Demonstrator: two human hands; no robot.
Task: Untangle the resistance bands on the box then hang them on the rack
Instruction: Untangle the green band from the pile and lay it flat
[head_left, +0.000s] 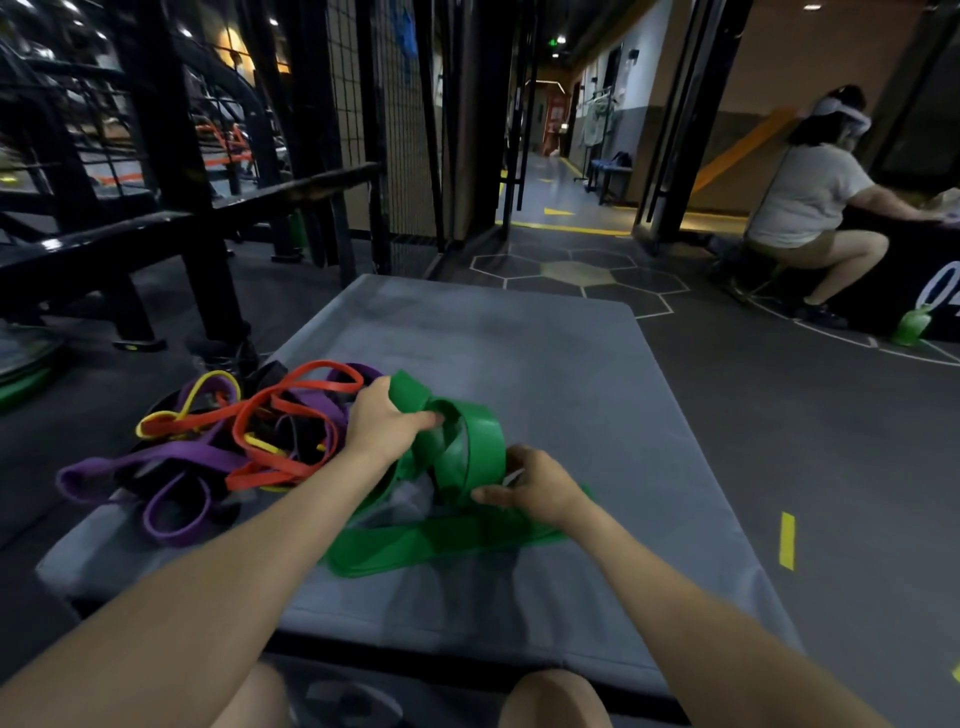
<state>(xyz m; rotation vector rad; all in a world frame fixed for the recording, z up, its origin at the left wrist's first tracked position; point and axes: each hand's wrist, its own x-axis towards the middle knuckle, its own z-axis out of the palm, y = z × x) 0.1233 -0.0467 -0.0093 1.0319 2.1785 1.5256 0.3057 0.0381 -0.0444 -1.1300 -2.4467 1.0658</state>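
Gym interior, dim, dark rubber floor (779, 415) with hexagon markings and yellow tape lines; black steel rack (171, 171) to the left, wire-mesh partition (400, 119) behind, corridor beyond. Grey padded box (545, 374) in the foreground, serving as the work surface. Left hand (384, 421) over the middle of the box, fingers curled around a twisted upper loop of the wide green band (467, 452): grip clenched on the band, thumb side towards the tangle. Right hand (535, 488) lower and to the right, thumb and fingers pinching a flat run of the same green band: grip likewise grasping it. Green band coiled between both hands, with a long flat loop trailing on the box surface towards the near edge. Remaining bands heaped at the left edge of the box, just beside the left hand and partly overhanging: orange band (291, 410) on top, purple bands (171, 467) beneath and spilling forward, thin yellow band (208, 384) threaded through, dark band partly hidden within the heap. Heap untouched by either hand. Both forearms bare, knees visible at the bottom edge. Second person (815, 208) seated at far right, back turned, at a dark bench. Green kettlebell (911, 325) on the floor near that person.
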